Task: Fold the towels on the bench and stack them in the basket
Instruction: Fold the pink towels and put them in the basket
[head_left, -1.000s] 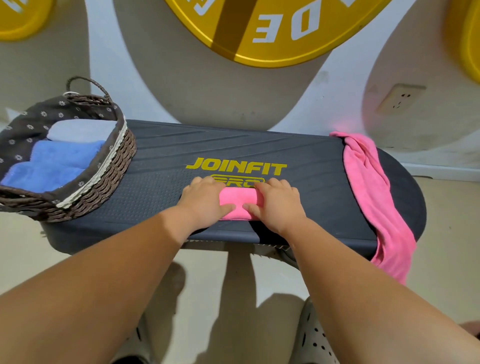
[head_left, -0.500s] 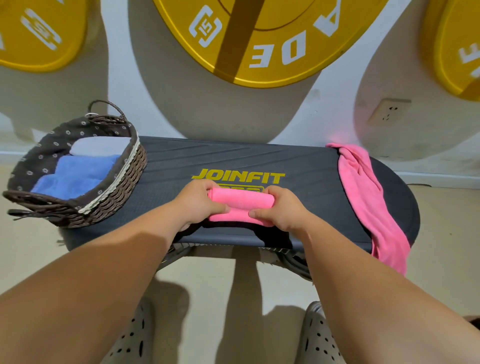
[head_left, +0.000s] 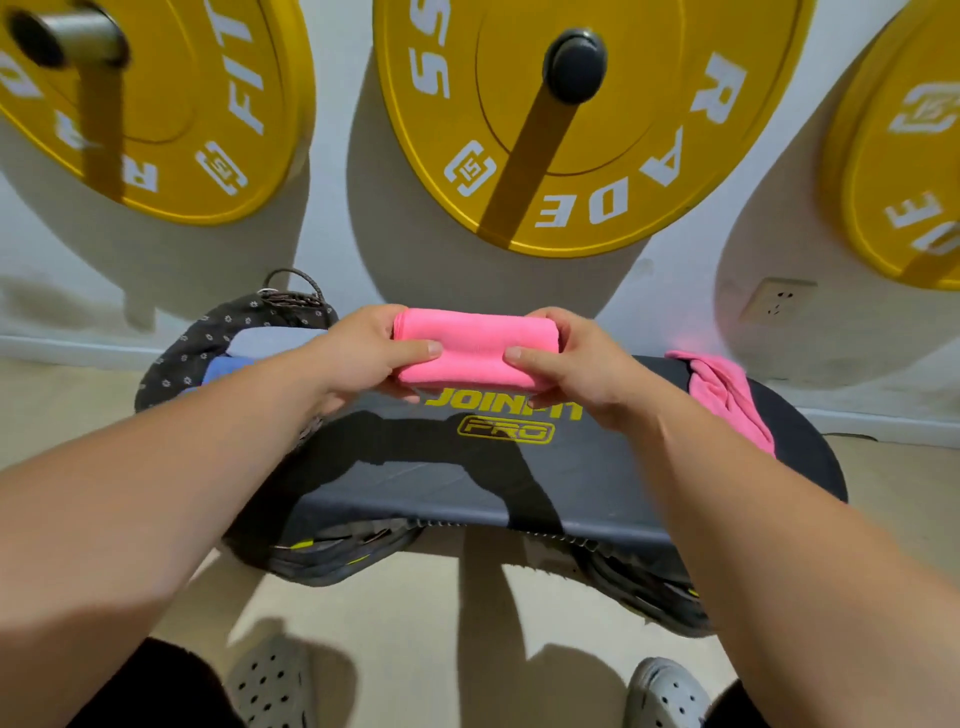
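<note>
1. Centre of the head view, just above the middle: your left hand (head_left: 358, 353) and right hand (head_left: 576, 358) each grip one end of the folded pink towel (head_left: 475, 345). Thumbs lie on the near face and fingers curl round behind, so both hands are grasping and neither is released. The bundle is compact and looks to be off the bench (head_left: 571, 483), over its yellow logo.
2. Middle left of the frame: the basket (head_left: 208, 332) sits at the bench's left end, partly hidden by your left forearm. A blue towel (head_left: 221, 366) and a paler towel (head_left: 270, 340) beyond it show inside. How much room is left on top cannot be told from here.
3. Right of centre: a second pink towel (head_left: 727, 395) lies unfolded, draped across the bench's right end.
4. Upper frame: yellow weight plates (head_left: 571, 130) hang on the wall, with a wall socket (head_left: 776, 301) at right. None of this bears on the job.
5. Step in hand, as judged: folding of this towel looks done, and you are at the carry to the basket.
6. Next move calls for:
   - swinging the bundle left and lowering it flat onto the towels already there;
   - keeping both ends pinched so the layers do not spring open;
   - letting go only once it rests.
7. Left to do, as judged: the draped towel needs folding and stacking.
</note>
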